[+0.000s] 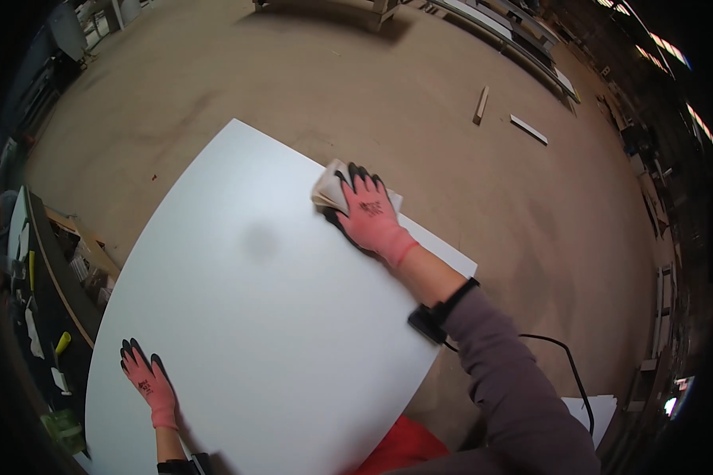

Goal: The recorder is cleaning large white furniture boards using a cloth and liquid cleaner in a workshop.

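A large white panel [277, 317] spreads out in front of me, its far edge running down toward the right. My right hand [370, 212], in a pink glove with black fingertips, presses a folded beige cloth [325, 187] onto the panel at that far edge. Part of the cloth is hidden under the palm and fingers. At the near left, my left hand [148, 384] wears a matching glove and lies flat on the panel, fingers stretched out and nothing held. A faint dark smudge [260, 240] shows between the two hands.
To the left stands a dark bench [63, 301] with a yellow-handled tool [63, 343] and scraps. Two short strips, one wooden [481, 105] and one white-topped [528, 130], lie on the concrete floor. A black cable [566, 348] hangs beside my right arm. Stacked panels [503, 36] lie far right.
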`<action>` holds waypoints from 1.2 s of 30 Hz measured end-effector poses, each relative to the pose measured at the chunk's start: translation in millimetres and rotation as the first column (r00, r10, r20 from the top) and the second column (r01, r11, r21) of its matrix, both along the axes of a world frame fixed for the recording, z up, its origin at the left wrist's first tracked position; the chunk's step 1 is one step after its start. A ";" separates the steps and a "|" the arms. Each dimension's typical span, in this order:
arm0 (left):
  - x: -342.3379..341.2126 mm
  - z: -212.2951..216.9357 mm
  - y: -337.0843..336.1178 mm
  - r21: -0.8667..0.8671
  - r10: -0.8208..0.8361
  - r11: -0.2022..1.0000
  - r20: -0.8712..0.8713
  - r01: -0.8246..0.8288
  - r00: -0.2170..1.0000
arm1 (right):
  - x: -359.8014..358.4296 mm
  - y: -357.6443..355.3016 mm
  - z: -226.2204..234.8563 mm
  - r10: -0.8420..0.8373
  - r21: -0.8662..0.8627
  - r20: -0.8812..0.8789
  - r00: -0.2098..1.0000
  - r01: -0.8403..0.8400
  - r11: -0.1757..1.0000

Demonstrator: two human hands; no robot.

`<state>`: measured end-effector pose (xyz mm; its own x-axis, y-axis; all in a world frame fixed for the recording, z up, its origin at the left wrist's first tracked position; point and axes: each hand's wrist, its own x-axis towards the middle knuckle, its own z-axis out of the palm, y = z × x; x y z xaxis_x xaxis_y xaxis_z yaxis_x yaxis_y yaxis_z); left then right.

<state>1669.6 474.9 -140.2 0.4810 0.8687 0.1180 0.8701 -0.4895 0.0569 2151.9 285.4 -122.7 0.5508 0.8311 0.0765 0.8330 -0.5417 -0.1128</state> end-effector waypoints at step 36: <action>12.4 24.4 -6.7 -0.075 0.029 0.997 0.132 -0.019 0.991 | -45.1 -142.7 -2.3 -0.399 -0.091 -0.104 0.911 0.391 0.916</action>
<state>1681.9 468.2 -115.8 0.4442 0.8885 0.1153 0.8639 -0.4588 0.2076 2106.8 142.8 -125.0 0.8365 0.5449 -0.0576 0.5324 -0.8332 -0.1490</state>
